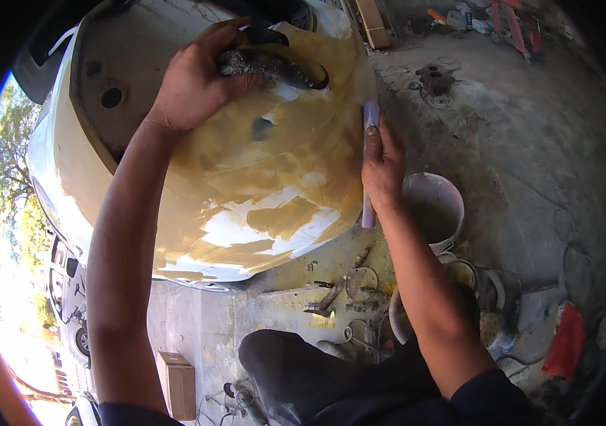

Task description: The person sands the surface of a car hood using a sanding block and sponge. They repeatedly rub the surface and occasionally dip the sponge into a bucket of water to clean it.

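Note:
A car body panel (239,174), patched with tan filler and white paint, fills the upper middle. My left hand (193,82) is at its upper part, thumb and fingers closed round a dark, curved, rough-looking piece (274,65). Whether that piece is loose or part of the car I cannot tell. At the panel's right edge, my right hand (384,162) grips a long, narrow purple sanding block (369,210), held lengthwise along the edge. The side of the block facing the panel is hidden.
Below my right hand stands a white bucket (457,199). A hammer (331,292), discs and cables lie on the stained floor. A cardboard box (177,387) is at the lower left, a red cloth (565,341) at the lower right. Farther off is a red jack (510,28).

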`<action>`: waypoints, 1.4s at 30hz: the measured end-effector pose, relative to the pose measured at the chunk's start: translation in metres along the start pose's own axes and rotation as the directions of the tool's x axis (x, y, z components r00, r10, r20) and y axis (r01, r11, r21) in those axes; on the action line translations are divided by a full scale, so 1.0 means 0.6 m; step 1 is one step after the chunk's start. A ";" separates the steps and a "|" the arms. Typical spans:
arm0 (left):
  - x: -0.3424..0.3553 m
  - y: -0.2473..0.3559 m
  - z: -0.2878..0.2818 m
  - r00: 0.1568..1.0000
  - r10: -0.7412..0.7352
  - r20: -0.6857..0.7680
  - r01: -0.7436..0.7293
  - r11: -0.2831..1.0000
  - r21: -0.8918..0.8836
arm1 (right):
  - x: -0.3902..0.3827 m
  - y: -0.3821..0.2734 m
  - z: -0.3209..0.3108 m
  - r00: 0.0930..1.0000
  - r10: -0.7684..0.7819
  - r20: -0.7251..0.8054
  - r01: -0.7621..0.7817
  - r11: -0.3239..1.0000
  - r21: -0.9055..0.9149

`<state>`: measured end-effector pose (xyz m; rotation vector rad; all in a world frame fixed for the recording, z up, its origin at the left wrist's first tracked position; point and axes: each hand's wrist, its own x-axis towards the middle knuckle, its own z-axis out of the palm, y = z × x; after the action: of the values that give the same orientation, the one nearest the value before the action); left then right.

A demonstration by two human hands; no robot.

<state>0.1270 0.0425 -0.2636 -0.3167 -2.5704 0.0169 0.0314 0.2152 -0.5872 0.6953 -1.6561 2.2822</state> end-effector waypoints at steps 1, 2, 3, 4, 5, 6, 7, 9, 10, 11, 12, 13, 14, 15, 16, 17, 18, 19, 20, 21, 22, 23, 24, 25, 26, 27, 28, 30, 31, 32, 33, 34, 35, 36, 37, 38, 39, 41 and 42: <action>0.002 -0.002 0.003 0.999 0.027 -0.025 -0.028 1.000 -0.010 | -0.001 -0.003 -0.001 1.000 -0.005 -0.008 0.005 1.000 -0.029; 0.000 -0.004 0.004 0.998 -0.054 0.012 0.055 0.998 -0.042 | -0.017 -0.008 0.004 0.995 -0.075 -0.073 0.061 0.983 -0.171; 0.002 -0.006 0.005 0.998 -0.062 0.032 0.064 0.995 -0.082 | -0.047 -0.012 0.013 0.980 -0.146 -0.136 0.099 0.948 -0.303; 0.002 -0.008 0.005 0.996 -0.069 0.059 0.076 0.990 -0.119 | -0.071 -0.013 0.018 0.984 -0.145 -0.101 0.118 0.965 -0.235; 0.003 -0.008 0.004 0.992 -0.098 0.084 0.109 0.984 -0.144 | -0.077 -0.020 0.017 0.989 -0.126 -0.081 0.106 0.970 -0.218; 0.004 -0.007 0.003 0.994 -0.070 0.081 0.082 0.985 -0.154 | -0.076 -0.019 0.019 0.966 -0.229 -0.123 0.200 0.957 -0.210; 0.004 -0.005 0.002 0.995 -0.067 0.079 0.079 0.984 -0.159 | -0.065 -0.016 0.019 0.943 -0.296 -0.151 0.263 0.942 -0.208; 0.003 0.004 0.001 0.997 -0.046 0.069 0.060 0.975 -0.213 | -0.024 -0.009 0.014 0.957 -0.211 -0.200 0.170 0.964 -0.204; 0.003 0.009 0.001 0.998 -0.028 0.064 0.044 0.964 -0.264 | -0.002 -0.010 0.009 0.984 -0.105 -0.144 0.094 0.992 -0.079; 0.003 0.015 0.001 0.998 -0.010 0.057 0.027 0.949 -0.315 | 0.011 -0.012 0.004 0.996 0.004 -0.089 0.001 0.998 0.058; 0.002 0.019 -0.001 0.996 -0.028 0.086 0.055 0.942 -0.331 | 0.013 -0.009 0.005 0.987 -0.075 -0.144 0.070 0.997 -0.039; 0.003 0.024 -0.003 0.993 -0.042 0.107 0.077 0.935 -0.346 | -0.002 -0.007 0.012 0.966 -0.157 -0.205 0.136 0.984 -0.115; 0.002 0.027 -0.004 0.990 -0.060 0.131 0.104 0.927 -0.360 | -0.020 -0.009 0.018 0.962 -0.190 -0.194 0.163 0.976 -0.146; 0.002 0.029 -0.006 0.989 -0.064 0.136 0.111 0.922 -0.371 | -0.038 -0.009 0.023 0.961 -0.192 -0.200 0.159 0.973 -0.167; 0.003 0.030 -0.008 0.987 -0.067 0.147 0.119 0.917 -0.381 | -0.039 0.000 0.022 0.970 -0.164 -0.180 0.134 0.977 -0.169; 0.002 0.030 -0.010 0.985 -0.070 0.159 0.128 0.913 -0.388 | -0.035 0.011 0.021 0.969 -0.147 -0.197 0.119 0.982 -0.147; 0.004 0.030 -0.011 0.992 0.004 0.124 0.035 0.951 -0.309 | -0.020 0.025 0.018 0.973 -0.111 -0.204 0.086 0.988 -0.127; 0.007 0.028 -0.011 0.993 0.078 0.094 -0.055 0.973 -0.225 | -0.017 0.035 0.017 0.973 -0.101 -0.208 0.080 0.991 -0.106; 0.006 0.027 -0.012 0.986 0.154 0.067 -0.144 0.980 -0.140 | -0.024 0.044 0.018 0.980 -0.050 -0.191 0.025 0.992 -0.127; 0.005 0.026 -0.011 0.990 0.118 0.081 -0.105 0.984 -0.141 | -0.025 0.048 0.017 0.980 -0.052 -0.190 0.025 0.990 -0.142; 0.006 0.024 -0.012 0.992 0.089 0.089 -0.076 0.987 -0.141 | -0.026 0.051 0.018 0.979 -0.064 -0.194 0.033 0.987 -0.159; 0.004 0.022 -0.013 0.994 0.053 0.097 -0.039 0.989 -0.141 | -0.021 0.051 0.016 0.972 -0.131 -0.196 0.098 0.981 -0.170; 0.005 0.021 -0.012 0.993 0.065 0.098 -0.048 0.986 -0.162 | -0.034 0.037 0.020 0.960 -0.202 -0.194 0.145 0.952 -0.270; 0.004 0.020 -0.013 0.992 0.075 0.103 -0.055 0.982 -0.183 | -0.035 0.025 0.019 0.971 -0.172 -0.167 0.140 0.972 -0.188; 0.004 0.018 -0.013 0.990 0.090 0.109 -0.066 0.977 -0.203 | -0.032 0.017 0.020 0.959 -0.203 -0.196 0.171 0.971 -0.168; 0.006 0.017 -0.012 0.989 0.104 0.108 -0.087 0.985 -0.151 | -0.020 0.006 0.018 0.966 -0.166 -0.196 0.135 0.978 -0.161; 0.005 0.015 -0.014 0.988 0.115 0.106 -0.105 0.990 -0.096 | -0.009 0.007 0.018 0.964 -0.133 -0.231 0.095 0.982 -0.166; 0.006 0.011 -0.013 0.986 0.136 0.096 -0.133 0.991 -0.031 | 0.018 -0.007 0.010 0.988 0.097 -0.122 -0.095 0.995 0.025; 0.005 0.009 -0.014 0.984 0.156 0.084 -0.155 0.988 -0.017 | 0.029 -0.012 0.008 0.987 0.111 -0.113 -0.112 0.994 0.005; 0.010 0.006 -0.010 0.982 0.178 0.071 -0.178 0.984 -0.004 | 0.018 -0.011 0.011 0.988 0.040 -0.151 -0.056 0.993 -0.104; 0.012 0.004 -0.009 0.977 0.208 0.052 -0.206 0.978 -0.031 | 0.001 -0.021 0.017 0.981 -0.024 -0.191 -0.016 0.978 -0.208; 0.012 0.003 -0.007 0.972 0.231 0.039 -0.229 0.972 -0.060 | -0.014 -0.026 0.020 0.978 -0.113 -0.172 0.071 0.969 -0.237; 0.015 0.001 -0.004 0.966 0.256 0.029 -0.252 0.964 -0.087 | -0.024 -0.029 0.024 0.977 -0.086 -0.194 0.067 0.992 -0.103; 0.012 0.001 -0.006 0.968 0.249 0.033 -0.247 0.967 -0.059 | -0.017 -0.016 0.022 0.969 -0.141 -0.201 0.118 0.985 -0.122; 0.011 0.001 -0.006 0.969 0.243 0.038 -0.242 0.970 -0.028 | -0.010 -0.008 0.021 0.977 -0.096 -0.191 0.067 0.986 -0.152; 0.009 0.001 -0.008 0.972 0.232 0.041 -0.232 0.973 0.004 | 0.010 0.001 0.017 0.982 0.026 -0.187 -0.034 0.999 -0.036; 0.005 0.002 -0.009 0.976 0.214 0.038 -0.215 0.977 0.006 | 0.024 0.004 0.014 0.976 0.146 -0.163 -0.136 0.988 0.071; 0.008 0.000 -0.006 0.980 0.199 0.020 -0.200 0.980 0.010 | 0.035 0.007 0.011 0.986 0.098 -0.136 -0.091 0.994 0.062; 0.010 -0.002 -0.003 0.976 0.216 0.009 -0.215 0.976 -0.032 | 0.025 0.005 0.014 0.984 0.000 -0.178 -0.016 0.996 -0.089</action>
<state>0.1226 0.0427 -0.2588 -0.6078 -2.5383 0.0588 0.0192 0.2048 -0.5802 0.4506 -1.6674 2.1880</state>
